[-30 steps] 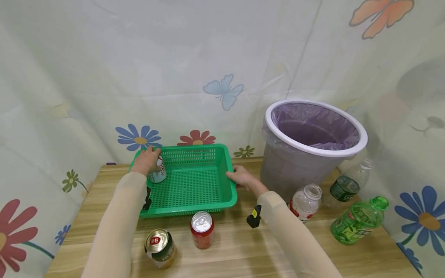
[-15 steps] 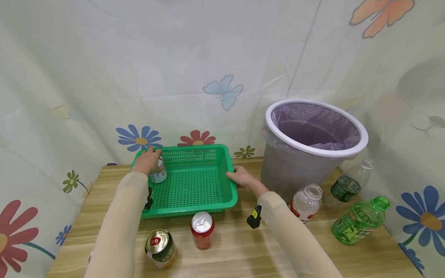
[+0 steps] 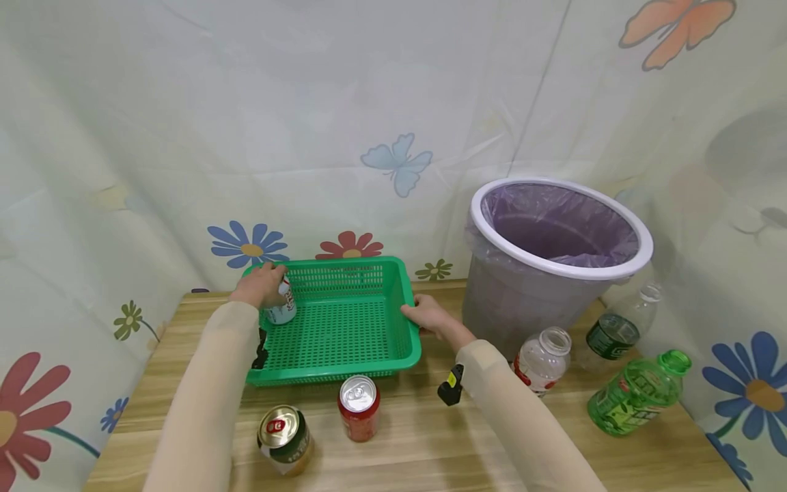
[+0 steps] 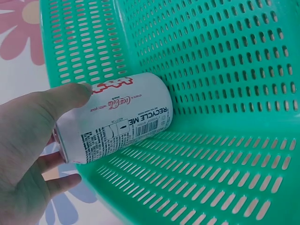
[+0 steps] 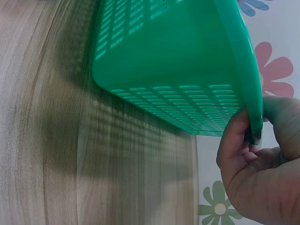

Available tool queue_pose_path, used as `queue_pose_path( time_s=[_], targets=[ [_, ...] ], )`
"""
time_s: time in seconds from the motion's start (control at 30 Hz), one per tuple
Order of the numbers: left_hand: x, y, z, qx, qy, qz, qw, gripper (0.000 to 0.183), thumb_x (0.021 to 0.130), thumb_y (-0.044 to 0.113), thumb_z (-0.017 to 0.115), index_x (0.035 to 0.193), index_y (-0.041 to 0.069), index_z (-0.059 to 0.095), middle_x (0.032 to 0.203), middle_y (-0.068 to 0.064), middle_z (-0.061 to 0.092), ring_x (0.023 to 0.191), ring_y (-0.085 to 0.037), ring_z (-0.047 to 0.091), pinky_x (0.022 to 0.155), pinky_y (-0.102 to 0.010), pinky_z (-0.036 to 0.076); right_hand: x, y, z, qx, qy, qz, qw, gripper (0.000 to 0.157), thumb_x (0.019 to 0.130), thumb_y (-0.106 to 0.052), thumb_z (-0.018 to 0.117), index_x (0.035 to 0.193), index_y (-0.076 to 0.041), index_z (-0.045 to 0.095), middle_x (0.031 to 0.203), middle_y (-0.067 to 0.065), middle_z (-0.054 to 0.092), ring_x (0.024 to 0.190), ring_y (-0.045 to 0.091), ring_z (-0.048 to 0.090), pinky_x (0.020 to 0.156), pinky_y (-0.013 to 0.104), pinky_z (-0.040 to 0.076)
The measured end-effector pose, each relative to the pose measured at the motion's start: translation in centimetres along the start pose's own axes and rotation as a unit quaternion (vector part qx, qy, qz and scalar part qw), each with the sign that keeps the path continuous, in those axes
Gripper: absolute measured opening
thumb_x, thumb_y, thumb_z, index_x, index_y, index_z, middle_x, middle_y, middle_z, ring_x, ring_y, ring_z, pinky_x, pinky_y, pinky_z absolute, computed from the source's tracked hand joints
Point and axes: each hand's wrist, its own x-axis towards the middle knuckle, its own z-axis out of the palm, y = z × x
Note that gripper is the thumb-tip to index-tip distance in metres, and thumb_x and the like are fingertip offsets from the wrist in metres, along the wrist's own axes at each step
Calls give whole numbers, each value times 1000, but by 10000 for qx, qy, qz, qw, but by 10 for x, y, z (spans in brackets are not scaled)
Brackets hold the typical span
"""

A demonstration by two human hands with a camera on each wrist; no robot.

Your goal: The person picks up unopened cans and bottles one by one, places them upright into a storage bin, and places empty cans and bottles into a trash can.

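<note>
A green plastic basket [image 3: 338, 372] with slotted walls sits on the wooden table. Inside its left end stands a white Coca-Cola can [image 4: 126, 112] with red lettering, its base on the basket floor. My left hand [image 3: 261, 283] holds this can near its top, thumb across the side and other fingers partly hidden behind it. At the opposite end, my right hand [image 3: 430, 314] pinches the basket's rim between thumb and curled fingers, as the right wrist view shows. In front of the basket stand a red can [image 3: 359, 410] and a dark green and gold can [image 3: 285, 441].
A grey bin [image 3: 510, 301] with a white rim and purple liner stands right of the basket. Beside it are a clear bottle with a red label [image 3: 541, 362], a clear bottle with a dark label [image 3: 615, 335] and a green bottle [image 3: 639, 393]. A printed curtain [image 3: 307, 137] hangs behind.
</note>
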Motion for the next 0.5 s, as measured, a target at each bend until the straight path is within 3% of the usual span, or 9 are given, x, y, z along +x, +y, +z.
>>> queue_pose_path(
  time_s=[0.33,0.5],
  targets=[
    [-5,2,-12,125,391,235,9989,63,82,26,68,134,2,41,135,-26,38,117,-45,42,88,-57,43,0,-1,0,76,-30,15,10000,36,93,-19,47,122,3,45,108,19,57,86,25,65,74,40,55],
    [-11,5,-21,215,411,364,9983,63,84,26,66,136,3,40,136,-25,37,119,-45,40,90,-58,41,-2,-3,0,21,-14,23,10000,37,93,-18,46,123,4,45,109,20,57,86,24,65,73,40,55]
  ],
)
